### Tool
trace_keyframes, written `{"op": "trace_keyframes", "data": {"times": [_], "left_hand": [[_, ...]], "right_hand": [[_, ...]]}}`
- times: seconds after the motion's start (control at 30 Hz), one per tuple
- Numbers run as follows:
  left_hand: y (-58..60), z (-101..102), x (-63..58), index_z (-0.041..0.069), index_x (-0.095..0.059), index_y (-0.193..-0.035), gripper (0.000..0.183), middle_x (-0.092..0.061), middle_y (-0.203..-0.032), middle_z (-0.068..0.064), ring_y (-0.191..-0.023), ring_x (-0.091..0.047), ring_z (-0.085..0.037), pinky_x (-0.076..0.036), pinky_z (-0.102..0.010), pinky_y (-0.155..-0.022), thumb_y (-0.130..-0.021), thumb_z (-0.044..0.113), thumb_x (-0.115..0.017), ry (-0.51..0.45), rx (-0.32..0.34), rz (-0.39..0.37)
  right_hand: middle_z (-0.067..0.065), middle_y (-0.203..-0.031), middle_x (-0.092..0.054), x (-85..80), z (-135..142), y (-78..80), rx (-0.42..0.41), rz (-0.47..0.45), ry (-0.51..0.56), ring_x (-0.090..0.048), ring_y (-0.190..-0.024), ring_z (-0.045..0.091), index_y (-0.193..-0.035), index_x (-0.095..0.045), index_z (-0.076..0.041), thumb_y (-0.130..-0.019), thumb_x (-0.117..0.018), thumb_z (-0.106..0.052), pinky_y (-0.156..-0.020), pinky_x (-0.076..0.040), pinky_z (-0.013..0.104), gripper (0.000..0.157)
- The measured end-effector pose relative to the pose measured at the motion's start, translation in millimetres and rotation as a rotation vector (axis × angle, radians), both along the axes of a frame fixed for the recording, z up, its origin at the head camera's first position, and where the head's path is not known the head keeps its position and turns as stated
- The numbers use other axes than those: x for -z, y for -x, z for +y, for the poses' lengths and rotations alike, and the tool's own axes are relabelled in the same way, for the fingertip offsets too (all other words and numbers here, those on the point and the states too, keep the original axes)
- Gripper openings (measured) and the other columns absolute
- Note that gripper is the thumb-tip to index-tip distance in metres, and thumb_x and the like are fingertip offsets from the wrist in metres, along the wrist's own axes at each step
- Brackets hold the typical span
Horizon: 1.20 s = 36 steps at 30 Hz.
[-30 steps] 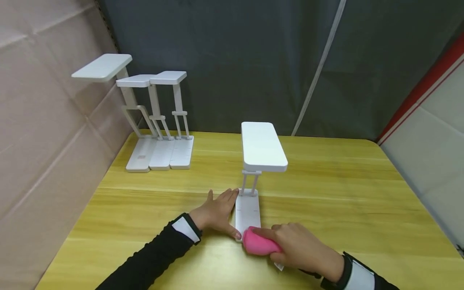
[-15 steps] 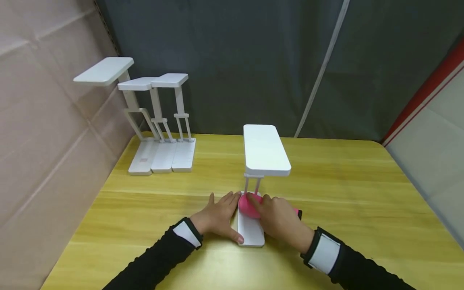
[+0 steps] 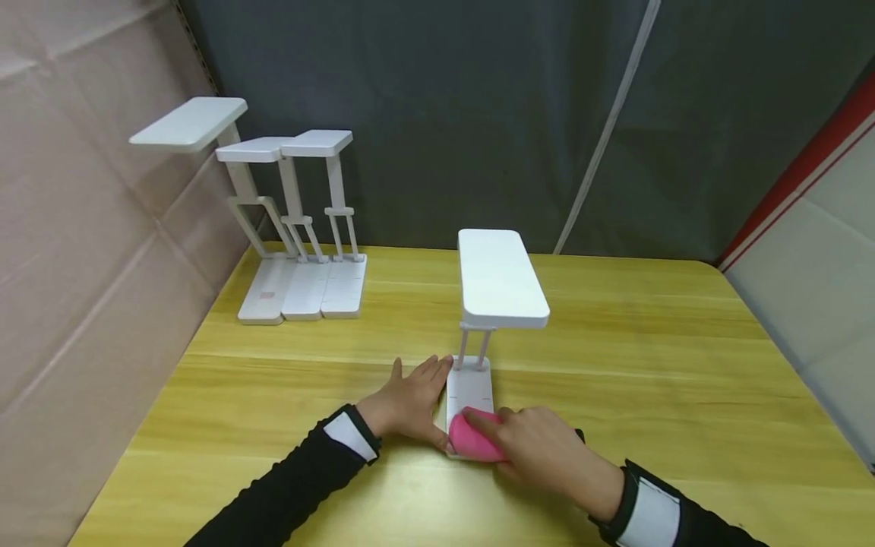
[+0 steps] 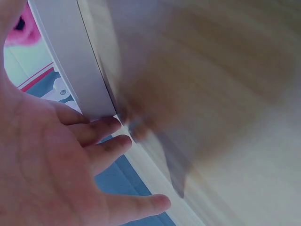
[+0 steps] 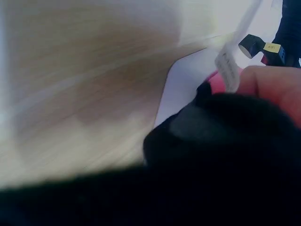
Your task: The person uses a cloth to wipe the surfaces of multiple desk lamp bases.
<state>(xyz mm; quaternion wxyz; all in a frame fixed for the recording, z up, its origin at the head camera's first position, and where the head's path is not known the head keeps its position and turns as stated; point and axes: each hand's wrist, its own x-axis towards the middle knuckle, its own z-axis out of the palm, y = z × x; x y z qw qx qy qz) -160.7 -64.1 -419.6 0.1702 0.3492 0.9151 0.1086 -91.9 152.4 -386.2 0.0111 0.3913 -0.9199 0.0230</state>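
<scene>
A white folding phone stand (image 3: pixel 502 277) stands upright on the table, its flat plate raised on a thin two-legged column. My left hand (image 3: pixel 410 406) rests along the left edge of its base (image 3: pixel 470 389), fingers spread and thumb near the front corner. In the left wrist view those fingers (image 4: pixel 108 150) look straight beside the base's edge. My right hand (image 3: pixel 547 456) grips a soft pink pad (image 3: pixel 472 437) and presses it on the front part of the base. A black part of the pad (image 5: pixel 225 122) and a white tag (image 5: pixel 228 68) fill much of the right wrist view.
Several similar white stands (image 3: pixel 301 292) stand side by side at the back left of the wooden table (image 3: pixel 615 365). A dark curtain (image 3: pixel 424 114) hangs behind, a pale cloth wall (image 3: pixel 89 228) is on the left and a white one with red trim on the right.
My right hand has moved the pink pad from the base's front up to the column's foot, then back toward the front. The left hand has stayed in place at the base.
</scene>
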Motion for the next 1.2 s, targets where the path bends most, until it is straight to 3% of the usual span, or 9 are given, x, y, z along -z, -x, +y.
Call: {"op": "trace_keyframes", "data": {"times": [0.17,0.23,0.3,0.37,0.43,0.53,0.6,0.8,1.2], "left_hand": [[-0.5,-0.1,1.4,0.005,-0.005,-0.142,0.126,-0.012,-0.149,-0.009,-0.135,-0.009,-0.025,-0.007,-0.07,-0.096,-0.056,0.077,-0.062,0.0,-0.004,-0.01],[-0.4,0.0,2.7,0.004,-0.005,-0.142,0.126,-0.012,-0.149,-0.01,-0.135,-0.009,-0.025,-0.007,-0.07,-0.096,-0.056,0.078,-0.061,-0.005,-0.005,-0.015],[-0.3,0.3,3.5,0.005,-0.004,-0.142,0.126,-0.011,-0.149,-0.01,-0.135,-0.009,-0.025,-0.007,-0.07,-0.096,-0.056,0.078,-0.061,-0.008,-0.004,-0.019],[-0.4,0.0,4.3,0.005,-0.005,-0.142,0.126,-0.011,-0.149,-0.01,-0.135,-0.009,-0.025,-0.007,-0.07,-0.096,-0.056,0.078,-0.061,-0.009,-0.004,-0.02],[-0.8,-0.7,4.6,0.005,-0.005,-0.142,0.126,-0.012,-0.149,-0.01,-0.135,-0.01,-0.025,-0.007,-0.07,-0.096,-0.056,0.078,-0.061,-0.007,-0.007,-0.02],[-2.1,-2.8,5.7,0.005,-0.005,-0.142,0.126,-0.013,-0.149,-0.01,-0.135,-0.01,-0.025,-0.007,-0.07,-0.096,-0.056,0.078,-0.062,-0.004,-0.014,-0.028],[-3.5,-4.0,5.9,0.005,-0.005,-0.142,0.127,-0.014,-0.148,-0.011,-0.135,-0.01,-0.025,-0.007,-0.07,-0.096,-0.055,0.078,-0.062,-0.005,-0.018,-0.039],[-4.3,-2.7,2.7,0.004,-0.006,-0.142,0.125,-0.014,-0.148,-0.011,-0.135,-0.01,-0.026,-0.006,-0.07,-0.097,-0.056,0.078,-0.061,-0.002,-0.009,-0.029],[0.0,3.0,-3.0,0.003,-0.007,-0.142,0.126,-0.014,-0.148,-0.011,-0.135,-0.011,-0.025,-0.007,-0.069,-0.098,-0.055,0.079,-0.061,0.044,-0.007,-0.006]], "right_hand": [[-0.008,-0.075,-0.053,-1.8,12.5,0.6,-0.039,-0.207,0.062,-0.04,-0.056,0.003,-0.126,-0.049,-0.027,-0.07,-0.068,-0.023,-0.047,-0.035,0.022,0.059],[-0.013,-0.076,-0.051,-5.4,20.5,6.1,-0.072,-0.323,0.097,-0.041,-0.058,0.001,-0.127,-0.047,-0.029,-0.07,-0.067,-0.021,-0.049,-0.036,0.021,0.061],[-0.015,-0.078,-0.051,-10.6,30.5,15.4,-0.072,-0.377,0.133,-0.044,-0.06,0.001,-0.128,-0.045,-0.03,-0.07,-0.066,-0.02,-0.05,-0.038,0.021,0.063],[-0.013,-0.081,-0.054,-14.7,41.2,28.9,0.002,-0.342,0.163,-0.046,-0.061,0.002,-0.13,-0.042,-0.03,-0.07,-0.066,-0.02,-0.053,-0.04,0.022,0.066],[-0.008,-0.079,-0.054,-15.4,49.8,44.2,0.137,-0.232,0.154,-0.045,-0.058,0.006,-0.132,-0.039,-0.028,-0.071,-0.067,-0.022,-0.051,-0.039,0.025,0.067],[-0.001,-0.071,-0.052,-4.7,54.9,64.5,0.318,-0.067,0.086,-0.042,-0.053,0.011,-0.133,-0.037,-0.021,-0.074,-0.067,-0.024,-0.046,-0.036,0.028,0.067],[0.003,-0.068,-0.05,7.0,52.1,72.4,0.364,-0.02,0.031,-0.04,-0.05,0.014,-0.132,-0.038,-0.016,-0.075,-0.067,-0.025,-0.042,-0.033,0.028,0.065],[0.006,-0.067,-0.052,30.5,35.9,71.4,0.333,0.036,0.012,-0.04,-0.048,0.014,-0.128,-0.044,-0.011,-0.072,-0.067,-0.024,-0.039,-0.033,0.029,0.062],[0.001,-0.069,-0.052,20.5,38.1,37.2,0.242,-0.056,-0.008,-0.039,-0.05,0.011,-0.128,-0.046,-0.014,-0.071,-0.07,-0.023,-0.043,-0.036,0.028,0.062]]}}
